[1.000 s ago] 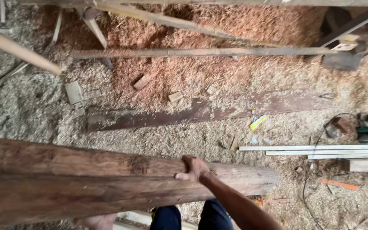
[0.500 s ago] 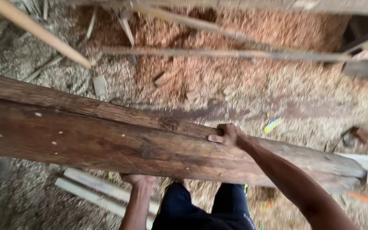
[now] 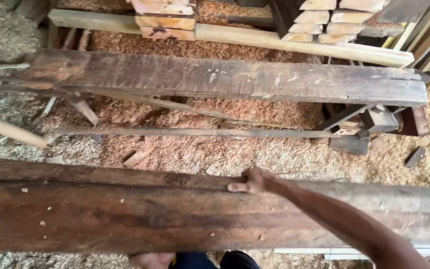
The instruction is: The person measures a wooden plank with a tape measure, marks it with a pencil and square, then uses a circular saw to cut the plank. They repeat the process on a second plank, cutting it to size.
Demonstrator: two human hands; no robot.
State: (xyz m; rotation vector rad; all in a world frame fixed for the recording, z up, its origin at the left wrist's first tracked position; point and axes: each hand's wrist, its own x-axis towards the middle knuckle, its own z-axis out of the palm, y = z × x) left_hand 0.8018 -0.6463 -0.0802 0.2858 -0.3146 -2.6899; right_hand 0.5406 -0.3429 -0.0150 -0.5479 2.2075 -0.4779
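Fingers of the right hand (image 3: pixel 253 183) are curled over the far top edge of the beam (image 3: pixel 125 214), thumb tucked on the near side, so it's hooked on that edge rather than wrapped around it. Left hand (image 3: pixel 151 259) is down under the beam's near bottom edge, mostly hidden; looks like it's cupped against the underside, but I can't tell how the fingers sit.

Beam itself is a big dark, weathered timber lying across the bottom of the view, held level close to the body, with bits of sawdust stuck on its top face.

Past it, the floor (image 3: pixel 274 159) is thick with shavings, a thin strip (image 3: pixel 200 133) lies across them, and a second dark beam (image 3: pixel 215 79) rests on trestles further back, with stacked planks (image 3: pixel 334 22) behind that.

Sketchy part, I reckon: one hand only hooks an edge, so if the long end dips the beam could roll off those fingers. Loose shavings and scrap underfoot could cause a slip too.
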